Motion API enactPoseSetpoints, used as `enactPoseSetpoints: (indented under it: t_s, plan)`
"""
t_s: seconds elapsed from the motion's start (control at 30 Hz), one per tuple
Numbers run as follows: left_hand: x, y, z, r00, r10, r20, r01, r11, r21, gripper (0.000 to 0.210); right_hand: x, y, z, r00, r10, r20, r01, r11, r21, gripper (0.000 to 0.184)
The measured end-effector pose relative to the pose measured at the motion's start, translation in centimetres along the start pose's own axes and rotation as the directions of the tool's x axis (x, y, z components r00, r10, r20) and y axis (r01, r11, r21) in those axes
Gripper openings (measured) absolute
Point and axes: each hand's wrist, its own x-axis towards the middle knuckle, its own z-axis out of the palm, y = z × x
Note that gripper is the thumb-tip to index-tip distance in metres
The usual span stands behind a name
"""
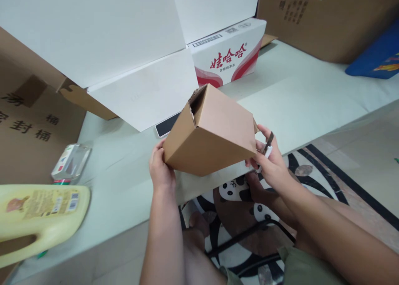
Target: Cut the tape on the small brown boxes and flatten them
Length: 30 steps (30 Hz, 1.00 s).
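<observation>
A small brown cardboard box [215, 135] is held tilted above the front edge of the table, with a dark gap along its torn upper left edge. My left hand [161, 166] grips its left lower corner, fingers wrapped behind it. At the box's right end, my right hand [269, 156] is closed around a utility knife [267, 147] with a white handle and a dark blade pointing up. The fingers of that hand are close to the box's right edge; whether they touch it I cannot tell.
Behind the box lies a phone-like dark-faced device [168, 125] on the pale table [124, 172]. White cartons [227, 56] stand at the back. A yellow jug [46, 218] and a clear bottle [72, 162] lie left; a large brown carton [324, 23] and a blue container [377, 54] are right.
</observation>
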Motion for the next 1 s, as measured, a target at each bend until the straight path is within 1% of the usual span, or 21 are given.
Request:
enactPoseSetpoints:
  t_s: [0.2, 0.53, 0.67, 0.8, 0.87, 1.0]
  plan:
    - [0.04, 0.00, -0.10, 1.000, 0.015, 0.022, -0.015, 1.000, 0.019, 0.027, -0.03, -0.28, 0.19, 1.000, 0.023, -0.004, -0.023, 1.000, -0.005, 0.060]
    - [-0.07, 0.04, 0.01, 1.000, 0.009, 0.017, -0.009, 0.999, 0.037, 0.027, 0.01, -0.42, 0.22, 1.000, 0.027, 0.012, -0.026, 0.999, -0.047, 0.059]
    - [-0.10, -0.02, -0.11, 1.000, 0.014, 0.027, -0.015, 0.999, 0.037, 0.028, 0.01, -0.51, 0.18, 0.999, 0.045, 0.030, -0.043, 0.997, -0.065, 0.062]
    - [-0.15, -0.03, -0.28, 0.999, 0.008, 0.036, -0.010, 0.998, 0.060, 0.028, 0.04, -0.37, 0.11, 0.999, 0.052, 0.017, -0.051, 0.996, -0.067, 0.065]
    - [-0.17, 0.01, -0.33, 0.999, 0.030, 0.037, -0.033, 0.994, 0.105, 0.027, 0.04, -0.31, 0.10, 0.999, 0.052, 0.010, -0.052, 0.996, -0.070, 0.066]
    - [-0.15, 0.09, -0.42, 0.992, 0.119, 0.041, -0.126, 0.968, 0.218, 0.025, -0.09, -0.41, 0.21, 0.998, 0.060, 0.015, -0.059, 0.996, -0.070, 0.068]
